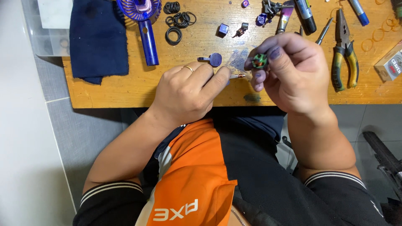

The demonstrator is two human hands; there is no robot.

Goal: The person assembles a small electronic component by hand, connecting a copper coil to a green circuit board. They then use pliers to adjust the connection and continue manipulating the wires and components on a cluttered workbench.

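My right hand (293, 75) pinches a small round green part (259, 61) with orange windings between thumb and fingertips, above the wooden table's (125, 90) front edge. My left hand (190, 94), with a ring on one finger, grips a thin pointed tool (238, 76) whose tip points right toward the green part. A small purple plastic piece (212, 59) lies on the table just beyond my left hand.
A purple handheld fan (144, 25) and a dark blue cloth (98, 37) lie at the left. Black rubber rings (176, 23) sit behind. Yellow-handled pliers (344, 54), markers (305, 14), small purple parts (223, 29) and a small box (390, 65) lie to the right.
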